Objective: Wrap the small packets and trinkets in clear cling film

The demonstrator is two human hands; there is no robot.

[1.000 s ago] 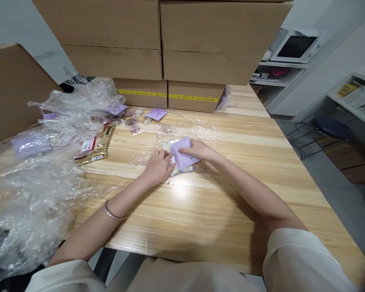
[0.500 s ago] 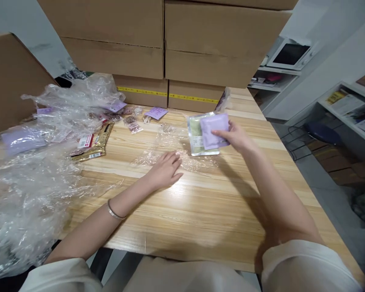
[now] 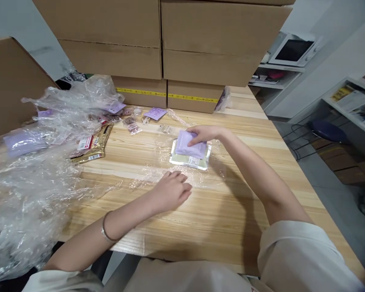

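Note:
My right hand [image 3: 204, 134] is closed on a flat purple packet [image 3: 189, 149], thumb on its face. Directly beneath that lies a larger pale green and silver pouch [image 3: 184, 160] with a white printed label, over a thin sheet of clear plastic wrap [image 3: 152, 175] spread on the table. My left hand [image 3: 172, 190] is just in front of the wrap's near edge, holding nothing visible, its fingers loosely bent and slightly apart.
Crumpled clear plastic bags [image 3: 33, 194] heap up on the left, beside a gold pouch [image 3: 105, 140]. Small clear sachets [image 3: 132, 125] and another purple packet [image 3: 155, 113] lie farther back. Stacked cardboard boxes [image 3: 194, 95] stand along the wooden table's [image 3: 200, 231] far side.
My right hand lifted the purple packet and the green pouch together to the right, then brought them back, turned, over the wrap. My left hand drew nearer to me and its fingers bent.

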